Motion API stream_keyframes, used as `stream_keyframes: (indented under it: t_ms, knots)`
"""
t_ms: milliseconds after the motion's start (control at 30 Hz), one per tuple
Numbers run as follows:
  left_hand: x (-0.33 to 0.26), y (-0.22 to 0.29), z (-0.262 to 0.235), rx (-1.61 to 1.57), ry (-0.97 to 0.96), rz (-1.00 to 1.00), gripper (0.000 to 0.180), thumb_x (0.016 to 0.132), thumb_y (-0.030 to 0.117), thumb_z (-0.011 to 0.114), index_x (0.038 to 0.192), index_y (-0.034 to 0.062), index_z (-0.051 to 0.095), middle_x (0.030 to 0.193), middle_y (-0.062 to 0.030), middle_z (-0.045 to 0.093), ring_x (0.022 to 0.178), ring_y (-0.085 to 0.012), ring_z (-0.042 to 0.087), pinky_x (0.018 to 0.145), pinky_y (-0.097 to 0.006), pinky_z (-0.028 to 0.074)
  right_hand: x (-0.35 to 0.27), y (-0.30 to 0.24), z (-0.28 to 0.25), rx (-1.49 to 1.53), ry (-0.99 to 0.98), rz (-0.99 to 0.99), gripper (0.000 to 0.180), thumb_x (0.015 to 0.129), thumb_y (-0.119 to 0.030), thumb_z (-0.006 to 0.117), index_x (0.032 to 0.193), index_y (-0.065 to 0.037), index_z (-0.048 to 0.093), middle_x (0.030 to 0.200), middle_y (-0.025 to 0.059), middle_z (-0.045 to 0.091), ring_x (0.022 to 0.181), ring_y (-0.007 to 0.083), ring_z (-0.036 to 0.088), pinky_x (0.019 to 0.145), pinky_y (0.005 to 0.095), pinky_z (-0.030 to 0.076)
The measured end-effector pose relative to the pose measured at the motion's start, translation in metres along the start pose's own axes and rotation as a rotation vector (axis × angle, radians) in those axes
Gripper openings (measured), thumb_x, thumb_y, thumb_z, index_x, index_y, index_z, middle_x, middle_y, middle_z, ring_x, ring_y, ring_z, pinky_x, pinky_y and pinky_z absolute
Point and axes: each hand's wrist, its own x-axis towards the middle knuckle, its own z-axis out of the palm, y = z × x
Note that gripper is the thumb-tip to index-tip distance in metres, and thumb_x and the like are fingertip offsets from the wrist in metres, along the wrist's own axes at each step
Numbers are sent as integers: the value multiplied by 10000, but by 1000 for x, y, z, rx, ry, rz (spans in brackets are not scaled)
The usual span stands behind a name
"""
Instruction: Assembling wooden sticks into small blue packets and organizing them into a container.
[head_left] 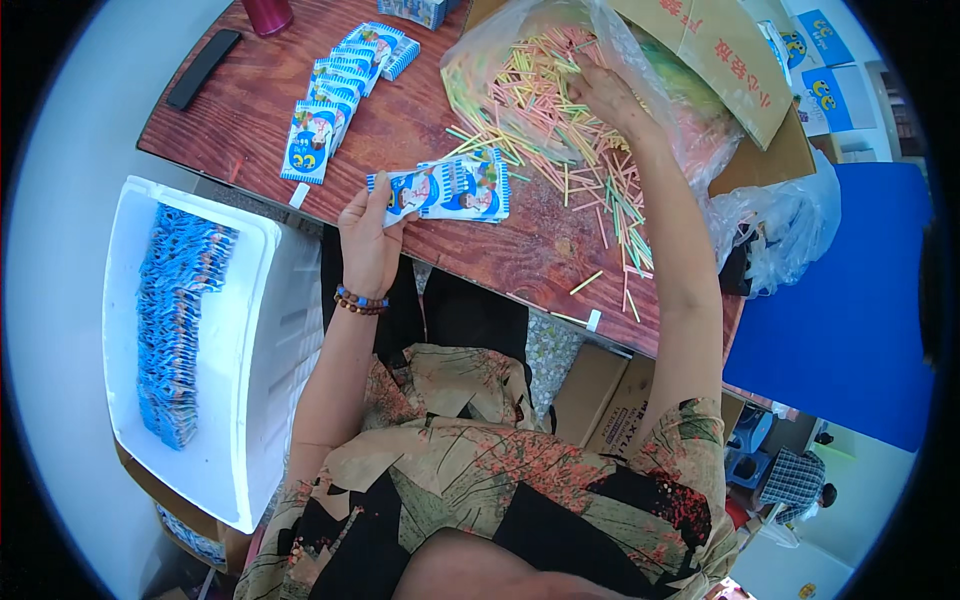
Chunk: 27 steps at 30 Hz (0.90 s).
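My left hand [372,238] pinches the near end of a fanned stack of blue-and-white printed packets [440,192] above the table's front edge. Beaded bracelets [361,300] circle that wrist. Farther off to the right, my right hand [606,96] reaches into a heap of thin pink, yellow and green sticks [540,90] at the mouth of a clear plastic bag [470,50]. Its fingers are curled among the sticks, and their tips are partly hidden, so what they grip cannot be made out. More sticks [625,225] lie loose on the tabletop below that forearm.
An overlapping row of similar packets [335,95] lies on the red-brown table [240,130], beside a black bar-shaped object [204,69]. A white foam box [255,290] full of upright packets stands at left. An open cardboard box [765,165] is at right. Another person [795,485] sits behind.
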Motion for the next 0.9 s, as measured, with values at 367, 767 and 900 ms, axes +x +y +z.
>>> stream_keyframes:
  t_ms: [367, 767, 900]
  knots:
    - [-3, 8, -7, -44, 14, 3, 224, 962, 206, 518, 923, 9, 617, 862, -54, 643, 746, -115, 602, 652, -267, 502, 6, -60, -34, 781, -104, 515, 223, 953, -171, 447, 1044, 11, 537, 876, 123, 598, 871, 249, 593, 901, 438, 453]
    - [21, -6, 10, -201, -45, 5, 244, 960, 273, 523, 938, 37, 583, 848, -28, 601, 736, -97, 538, 727, -290, 473, -23, -148, 15, 2167, 280, 407, 208, 988, -188, 420, 907, -14, 499, 790, 75, 551, 777, 249, 586, 948, 485, 451]
    - [34, -15, 20, -410, -58, -83, 262, 956, 308, 521, 953, 51, 571, 810, -20, 574, 741, -116, 532, 761, -311, 470, -32, -182, 10, 1932, 363, 436, 201, 990, -194, 424, 926, -15, 490, 783, 59, 540, 753, 220, 584, 868, 426, 496]
